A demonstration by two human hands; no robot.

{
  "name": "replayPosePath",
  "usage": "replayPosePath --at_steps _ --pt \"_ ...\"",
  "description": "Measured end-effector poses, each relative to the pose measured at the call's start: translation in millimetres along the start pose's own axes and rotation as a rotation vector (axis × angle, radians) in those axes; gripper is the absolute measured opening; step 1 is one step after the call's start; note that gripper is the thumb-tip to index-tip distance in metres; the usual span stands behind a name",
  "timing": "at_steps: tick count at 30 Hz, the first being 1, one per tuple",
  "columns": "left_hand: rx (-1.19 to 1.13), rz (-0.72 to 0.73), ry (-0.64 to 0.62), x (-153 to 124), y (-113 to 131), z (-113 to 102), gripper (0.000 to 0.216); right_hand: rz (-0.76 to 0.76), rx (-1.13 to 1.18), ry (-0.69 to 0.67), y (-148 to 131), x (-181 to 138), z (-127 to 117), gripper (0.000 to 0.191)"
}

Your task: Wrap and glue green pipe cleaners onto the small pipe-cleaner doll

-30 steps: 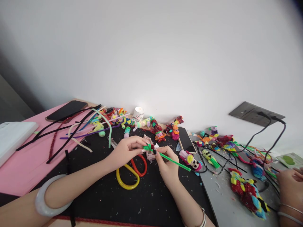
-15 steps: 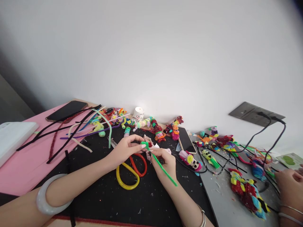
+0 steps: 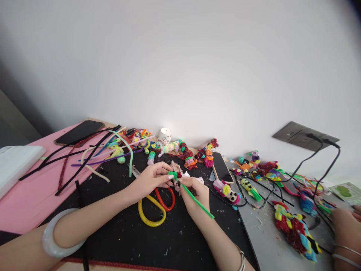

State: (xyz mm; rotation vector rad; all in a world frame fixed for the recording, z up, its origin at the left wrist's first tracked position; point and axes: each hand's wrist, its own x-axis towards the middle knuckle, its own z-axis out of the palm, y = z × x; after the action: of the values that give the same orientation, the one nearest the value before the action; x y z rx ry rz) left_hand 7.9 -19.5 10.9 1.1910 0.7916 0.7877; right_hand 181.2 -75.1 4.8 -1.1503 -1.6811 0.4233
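Observation:
Between my two hands is a small coil of green and dark red pipe cleaner (image 3: 175, 174). My left hand (image 3: 158, 175) pinches the green end of this coil with thumb and fingertips. A loose green tail (image 3: 200, 203) runs from it down to the right, passing over my right hand (image 3: 196, 192), whose thumb and forefinger are closed on the green pipe cleaner near the coil. Beneath my hands, scissors with one yellow and one red handle (image 3: 152, 211) lie on the black mat (image 3: 126, 235), their blades partly covered by my left hand.
Several pipe cleaner figures (image 3: 187, 156) and a paper cup (image 3: 165, 135) stand along the wall. Loose pipe cleaners (image 3: 96, 158) and a phone (image 3: 79, 132) lie on pink board at left. At right are another phone (image 3: 223, 169), cables, more figures (image 3: 296, 233) and another person's hand (image 3: 346, 226).
The green and red coil has turned in my fingers, showing more dark red. The green tail's tip has shifted slightly right and up. The other person's hand moved slightly.

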Motion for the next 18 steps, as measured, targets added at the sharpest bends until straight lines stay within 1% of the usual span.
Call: replayPosePath --at_steps 3,8,13,18 --pt "0.067 0.057 -0.003 0.8 -3.1 -1.3 0.022 0.022 -0.002 0.000 -0.9 1.1 -0.9 0.011" --pt "0.243 0.117 -0.016 -3.3 -2.9 0.9 0.015 0.000 -0.016 0.003 -0.6 5.4 -2.4 0.015" --pt "0.299 0.106 -0.031 -5.7 -0.5 4.2 0.014 0.004 -0.028 -0.025 0.8 7.8 -3.0 0.013" --pt "0.285 0.069 -0.054 -6.8 -0.6 5.7 0.016 0.086 0.008 -0.022 0.2 6.5 -1.5 0.012"
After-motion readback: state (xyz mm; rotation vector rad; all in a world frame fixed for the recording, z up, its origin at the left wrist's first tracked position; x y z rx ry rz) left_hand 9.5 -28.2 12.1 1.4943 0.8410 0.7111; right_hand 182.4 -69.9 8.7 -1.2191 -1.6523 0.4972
